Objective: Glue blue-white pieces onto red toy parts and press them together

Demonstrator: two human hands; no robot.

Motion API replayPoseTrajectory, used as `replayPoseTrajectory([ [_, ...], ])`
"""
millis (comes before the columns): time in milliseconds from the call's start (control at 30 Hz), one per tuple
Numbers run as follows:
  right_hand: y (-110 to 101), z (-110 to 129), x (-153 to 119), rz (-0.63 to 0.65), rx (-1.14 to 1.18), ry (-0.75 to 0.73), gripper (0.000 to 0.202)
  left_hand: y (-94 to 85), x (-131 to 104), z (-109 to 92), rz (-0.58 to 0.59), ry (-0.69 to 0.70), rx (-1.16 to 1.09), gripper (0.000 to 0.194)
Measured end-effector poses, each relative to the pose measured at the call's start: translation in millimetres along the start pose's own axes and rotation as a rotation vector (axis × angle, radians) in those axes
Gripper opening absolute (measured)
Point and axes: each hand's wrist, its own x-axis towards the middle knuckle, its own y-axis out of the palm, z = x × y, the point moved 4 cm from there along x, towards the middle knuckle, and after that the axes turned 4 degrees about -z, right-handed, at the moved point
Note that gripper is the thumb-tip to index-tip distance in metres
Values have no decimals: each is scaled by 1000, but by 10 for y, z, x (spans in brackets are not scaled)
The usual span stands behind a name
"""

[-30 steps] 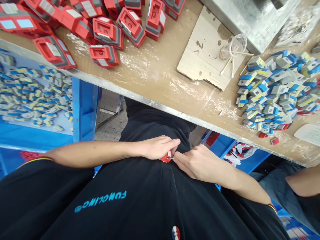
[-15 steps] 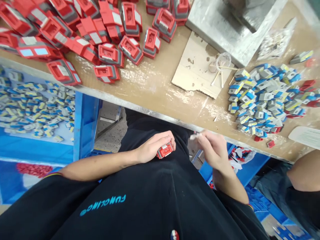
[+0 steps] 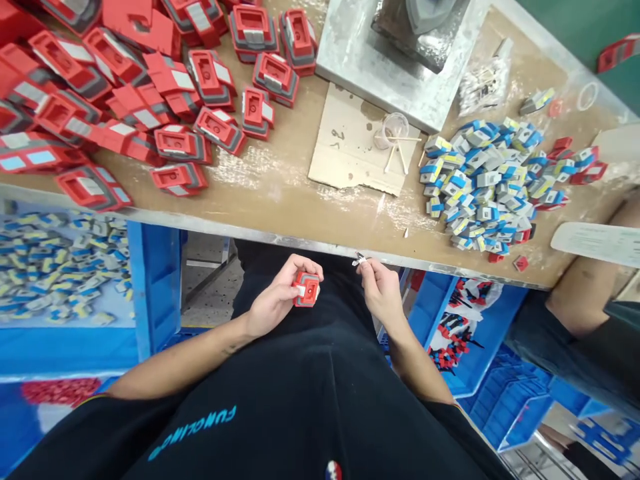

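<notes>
- Head view: I have both of the person's hands near the centre of the frame, in front of a dark shirt and just below the tabletop point(image 3: 293, 217) edge.
- The left hand point(image 3: 275, 297), left of centre, has thumb and fingers pressed around a red-and-grey piece point(image 3: 308, 291); from here I see the piece's recessed red face and a pale patch at the thumb.
- The right hand point(image 3: 381, 288), right of centre, pinches a small dark-and-pale item point(image 3: 359, 259) between its fingertips; it is too small for me to tell what it is. The two hands are apart.
- Across the upper left of the frame I see many red blocks point(image 3: 213, 77) with grey bands, crowded on the tabletop.
- At upper centre, a stained cardboard sheet point(image 3: 340, 150) carries a clear cup point(image 3: 395, 125) with cotton swabs point(image 3: 403, 160) beside it.
- Just above the cardboard I have a metal plate point(image 3: 357, 67) with a dark grey block on it, and right of that a clear bag point(image 3: 485, 87) of small pale things.
- At right, a heap of grey, blue and yellow pieces point(image 3: 487, 179) lies on the tabletop, with some red ones among them.
- At left below the tabletop, a blue bin point(image 3: 154, 287) holds more such pieces; at lower right, another blue bin point(image 3: 483, 363) holds red and black parts.
- At the right edge I see a co-worker's arm point(image 3: 580, 293), partly behind a pale card point(image 3: 595, 241).
</notes>
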Motion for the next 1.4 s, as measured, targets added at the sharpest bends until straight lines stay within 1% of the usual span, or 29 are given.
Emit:
replayPoseTrajectory([
  [100, -99, -67, -46, -97, -92, -4, 44, -40, 14, -27, -26, 48, 49, 30],
  [233, -290, -164, -116, -365, -397, -73, 45, -24, 39, -58, -49, 91, 144, 38],
  [300, -321, -192, -148, -472, -553, -125, 47, 7, 54, -87, -40, 111, 207, 41],
  [400, -268, -204, -178, -518, -700, -212, 51, 50, 76, -144, -25, 149, 292, 42],
  [500, -213, -198, -192, -499, -714, -244, 54, 66, 85, -183, -14, 185, 343, 41],
  [567, -221, -172, -192, -480, -625, -236, 53, 61, 88, -187, -9, 200, 366, 41],
  [633, -248, -108, -181, -436, -451, -229, 50, 47, 97, -187, -12, 208, 391, 40],
  [733, -264, 73, -145, -297, -123, -231, 45, 57, 141, -253, -7, 262, 451, 34],
  [800, -250, 242, -120, -207, 38, -259, 44, 133, 191, -352, 38, 315, 577, 29],
  [867, -228, 421, -99, -149, 125, -320, 41, 252, 252, -472, 72, 363, 766, 24],
  [933, -204, 578, -82, -123, 156, -401, 36, 370, 313, -590, 43, 399, 920, 17],
  [967, -193, 642, -75, -117, 159, -444, 33, 419, 340, -641, 11, 418, 960, 14],
  [1067, -167, 763, -59, -117, 143, -546, 29, 513, 395, -729, -55, 464, 985, 9],
  [1167, -151, 797, -55, -117, 110, -587, 29, 531, 418, -738, -66, 492, 976, 8],
  [1400, -148, 795, -75, -141, 68, -616, 28, 546, 423, -740, -63, 547, 935, 14],
])
